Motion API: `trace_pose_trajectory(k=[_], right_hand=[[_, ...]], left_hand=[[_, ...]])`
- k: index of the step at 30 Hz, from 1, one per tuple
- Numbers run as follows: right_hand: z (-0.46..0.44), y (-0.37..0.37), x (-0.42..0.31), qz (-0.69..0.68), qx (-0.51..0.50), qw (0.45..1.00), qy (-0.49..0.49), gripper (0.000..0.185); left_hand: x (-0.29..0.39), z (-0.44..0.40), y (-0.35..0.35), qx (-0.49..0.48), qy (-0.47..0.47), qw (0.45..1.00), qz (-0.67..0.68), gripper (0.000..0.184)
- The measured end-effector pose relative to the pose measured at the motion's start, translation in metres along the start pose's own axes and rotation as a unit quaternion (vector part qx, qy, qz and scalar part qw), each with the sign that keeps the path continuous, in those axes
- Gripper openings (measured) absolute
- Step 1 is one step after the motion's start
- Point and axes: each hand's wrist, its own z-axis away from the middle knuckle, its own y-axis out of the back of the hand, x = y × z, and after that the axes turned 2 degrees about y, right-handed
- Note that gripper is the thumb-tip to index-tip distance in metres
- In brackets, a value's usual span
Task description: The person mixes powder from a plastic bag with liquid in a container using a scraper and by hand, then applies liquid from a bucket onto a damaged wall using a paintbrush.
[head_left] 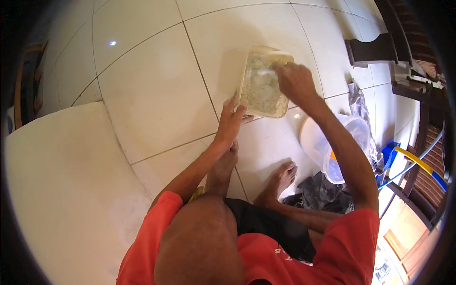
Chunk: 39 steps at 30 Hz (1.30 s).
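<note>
My left hand (230,124) pinches the yellowish rectangular plastic tub's (271,114) near-left corner, right hand (296,84) a blurred whitish tool (267,72); lumpy greenish paste (261,91) seems half-mixed.

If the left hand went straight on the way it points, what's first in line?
Most likely the tub: the left hand appears to have its thumb against the rim, though depth is unclear.

Bright light washes the glossy floor tiles (152,90) (sharp glint (112,43), upper left!), while fisheye distortion bends grout lines (201,72) toward black corners.
</note>
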Motion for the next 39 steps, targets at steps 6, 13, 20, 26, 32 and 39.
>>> trace_pose_trajectory(k=[6,13,20,26,32,39], right_hand=[[-0.036,-0.020,0.004,0.028,-0.007,1.000,-0.008,0.021],[-0.001,-0.024,-0.009,0.026,-0.001,0.993,0.114,0.019],[0.005,0.002,0.005,-0.040,-0.034,0.996,0.065,0.022],[-0.027,-0.007,0.012,-0.010,0.042,0.999,-0.003,0.024],[-0.022,-0.033,-0.003,0.059,0.005,0.991,0.118,0.020],[0.008,-0.020,-0.009,0.044,-0.054,0.969,0.238,0.019]], left_hand=[[0.000,-0.002,0.000,-0.009,0.015,1.000,0.010,0.058],[0.001,-0.002,-0.004,0.018,0.014,1.000,0.015,0.057],[0.008,-0.002,-0.004,0.014,0.019,1.000,0.001,0.056],[0.005,-0.005,-0.001,0.003,0.011,1.000,-0.019,0.057],[0.006,-0.006,0.005,-0.005,0.006,1.000,-0.019,0.054],[0.008,-0.006,-0.001,0.010,-0.009,1.000,-0.025,0.052]])
